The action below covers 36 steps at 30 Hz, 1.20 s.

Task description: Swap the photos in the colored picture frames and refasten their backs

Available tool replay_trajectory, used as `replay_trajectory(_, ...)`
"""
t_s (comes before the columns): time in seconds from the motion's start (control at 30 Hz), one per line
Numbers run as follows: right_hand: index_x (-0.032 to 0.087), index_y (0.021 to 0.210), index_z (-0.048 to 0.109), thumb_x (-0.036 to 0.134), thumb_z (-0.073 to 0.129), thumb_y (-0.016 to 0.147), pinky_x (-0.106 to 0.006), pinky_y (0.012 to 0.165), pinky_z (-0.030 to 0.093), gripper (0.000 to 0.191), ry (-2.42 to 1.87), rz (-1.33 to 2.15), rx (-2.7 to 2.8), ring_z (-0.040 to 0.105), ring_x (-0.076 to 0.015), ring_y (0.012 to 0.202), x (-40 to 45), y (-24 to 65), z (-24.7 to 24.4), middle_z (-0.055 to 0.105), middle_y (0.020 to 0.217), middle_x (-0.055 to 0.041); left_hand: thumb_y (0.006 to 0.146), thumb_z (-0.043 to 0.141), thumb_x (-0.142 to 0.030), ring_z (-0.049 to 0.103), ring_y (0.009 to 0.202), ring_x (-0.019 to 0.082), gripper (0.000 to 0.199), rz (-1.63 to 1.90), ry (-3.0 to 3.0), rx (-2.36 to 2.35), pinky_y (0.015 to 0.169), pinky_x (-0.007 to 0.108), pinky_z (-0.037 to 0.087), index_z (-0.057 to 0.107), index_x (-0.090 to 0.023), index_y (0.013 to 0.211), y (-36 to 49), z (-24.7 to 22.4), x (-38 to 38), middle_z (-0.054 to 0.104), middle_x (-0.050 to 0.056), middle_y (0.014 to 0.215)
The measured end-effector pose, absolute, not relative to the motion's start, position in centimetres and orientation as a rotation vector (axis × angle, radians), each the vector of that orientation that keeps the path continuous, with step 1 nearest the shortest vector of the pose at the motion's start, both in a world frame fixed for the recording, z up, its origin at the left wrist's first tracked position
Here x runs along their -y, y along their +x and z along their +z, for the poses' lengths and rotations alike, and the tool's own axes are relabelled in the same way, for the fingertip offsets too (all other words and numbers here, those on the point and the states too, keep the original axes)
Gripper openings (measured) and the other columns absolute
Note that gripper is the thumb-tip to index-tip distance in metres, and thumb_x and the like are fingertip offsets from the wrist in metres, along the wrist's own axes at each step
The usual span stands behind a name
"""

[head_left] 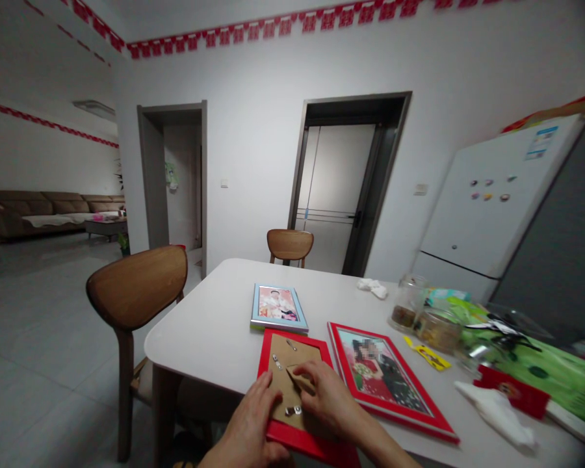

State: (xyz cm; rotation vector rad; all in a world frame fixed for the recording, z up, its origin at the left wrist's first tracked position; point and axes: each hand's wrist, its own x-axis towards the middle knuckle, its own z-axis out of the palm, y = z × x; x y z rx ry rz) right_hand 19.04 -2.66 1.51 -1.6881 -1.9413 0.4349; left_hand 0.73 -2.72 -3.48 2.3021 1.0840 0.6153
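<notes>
A red picture frame lies face down at the table's near edge, its brown backing board (285,348) showing with small metal clips. My left hand (253,416) grips the frame's left side, fingers resting on the backing. My right hand (329,396) is over the right part of the board, thumb and forefinger closed on a brown flap that stands up from the backing. To the right lies another red frame (394,377) with a photo facing up. Behind them is a light blue frame (279,307), also photo side up.
Glass jars (408,302), a yellow packet (429,356), a red packet (511,390), crumpled tissue (373,288) and green bags (550,377) sit on the table's right side. Wooden chairs (139,286) stand at the left and far side.
</notes>
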Motion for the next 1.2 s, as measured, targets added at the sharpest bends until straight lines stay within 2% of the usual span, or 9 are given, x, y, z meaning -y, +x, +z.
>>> replay_trajectory(0.07, 0.017, 0.086, 0.061, 0.009, 0.047, 0.057, -0.029, 0.078, 0.040, 0.033, -1.674, 0.463, 1.903, 0.053, -0.0177, 0.087, 2.6, 19.0, 1.9, 0.060, 0.090, -0.0060, 0.052, 0.066, -0.016, 0.025, 0.122, 0.027, 0.065, 0.771, 2.162, -1.064, 0.100, 0.037, 0.023, 0.043, -0.015, 0.112, 0.9, -3.4, 2.6, 0.023, 0.015, 0.136)
replay_trajectory(0.23, 0.019, 0.084, 0.060, 0.015, 0.047, 0.063, -0.030, 0.080, 0.039, 0.025, -1.440, 0.459, 1.870, 0.052, -0.0169, 0.088, 3.0, 16.6, 3.1, 0.059, 0.090, -0.0043, 0.064, 0.051, -0.014, 0.039, 0.114, 0.022, 0.035, 1.300, 1.648, -1.000, 0.096, 0.034, 0.029, 0.054, -0.018, 0.099, 0.9, -1.4, 1.7, 0.044, 0.008, 0.124)
replay_trajectory(0.37, 0.019, 0.085, 0.059, 0.019, 0.048, 0.067, -0.030, 0.085, 0.038, 0.021, -1.352, 0.459, 1.823, 0.050, -0.0174, 0.096, 3.7, 15.3, 2.3, 0.056, 0.100, -0.0066, 0.060, 0.052, -0.017, 0.054, 0.094, 0.022, 0.033, 1.424, 1.160, -0.996, 0.079, 0.029, 0.043, 0.056, -0.015, 0.093, -1.0, -0.9, 0.1, 0.059, 0.005, 0.102)
replay_trajectory(0.53, 0.018, 0.090, 0.060, 0.023, 0.045, 0.070, -0.035, 0.091, 0.034, 0.026, -1.578, 0.265, 1.866, 0.045, -0.0213, 0.104, 4.2, 18.2, -0.3, 0.053, 0.108, -0.0102, 0.056, 0.055, -0.018, 0.060, 0.063, 0.016, 0.031, 1.526, 0.855, -1.084, 0.057, 0.024, 0.045, 0.055, -0.014, 0.087, -5.3, -3.1, -1.9, 0.064, 0.002, 0.075)
replay_trajectory(0.7, 0.014, 0.094, 0.059, 0.024, 0.039, 0.073, -0.032, 0.085, 0.037, 0.031, -1.898, 0.082, 1.861, 0.049, -0.0221, 0.096, 4.8, 20.9, -1.4, 0.055, 0.103, -0.0127, 0.055, 0.053, -0.009, 0.060, 0.057, 0.016, 0.029, 1.599, 0.613, -1.108, 0.055, 0.024, 0.046, 0.054, -0.015, 0.083, -7.4, -5.2, -2.8, 0.062, 0.000, 0.060)
replay_trajectory(0.87, 0.015, 0.103, 0.056, 0.024, 0.041, 0.071, -0.030, 0.080, 0.040, 0.035, -2.086, 0.016, 1.813, 0.051, -0.0221, 0.096, 5.2, 21.6, -2.0, 0.054, 0.105, -0.0122, 0.063, 0.049, -0.013, 0.060, 0.080, 0.026, 0.030, 1.548, 1.010, -1.417, 0.071, 0.038, 0.047, 0.055, -0.012, 0.092, -7.8, -5.1, -2.6, 0.063, 0.011, 0.088)
replay_trajectory(0.93, 0.013, 0.107, 0.053, 0.021, 0.041, 0.071, -0.030, 0.081, 0.039, 0.039, -2.139, 0.050, 1.809, 0.052, -0.0221, 0.096, 5.2, 21.7, -2.1, 0.055, 0.106, -0.0132, 0.064, 0.050, -0.016, 0.048, 0.104, 0.030, 0.029, 1.580, 1.264, -1.560, 0.088, 0.043, 0.036, 0.056, -0.013, 0.092, -7.6, -4.2, -2.1, 0.052, 0.014, 0.113)
replay_trajectory(1.03, 0.011, 0.113, 0.049, 0.016, 0.038, 0.070, -0.032, 0.081, 0.039, 0.044, -2.181, 0.112, 1.812, 0.053, -0.0231, 0.096, 5.0, 21.7, -2.1, 0.056, 0.106, -0.0148, 0.063, 0.053, -0.014, 0.030, 0.120, 0.027, 0.028, 1.627, 1.528, -1.520, 0.102, 0.037, 0.018, 0.057, -0.018, 0.091, -6.1, -2.9, -0.7, 0.037, 0.008, 0.129)
replay_trajectory(1.2, 0.008, 0.117, 0.043, 0.011, 0.040, 0.064, -0.033, 0.082, 0.038, 0.054, -2.100, 0.158, 1.731, 0.053, -0.0240, 0.097, 4.3, 21.9, -2.2, 0.056, 0.105, -0.0164, 0.068, 0.051, -0.016, 0.036, 0.116, 0.025, 0.036, 1.141, 2.176, -1.135, 0.096, 0.039, 0.031, 0.053, -0.018, 0.104, -1.2, -3.5, 2.6, 0.042, 0.010, 0.126)
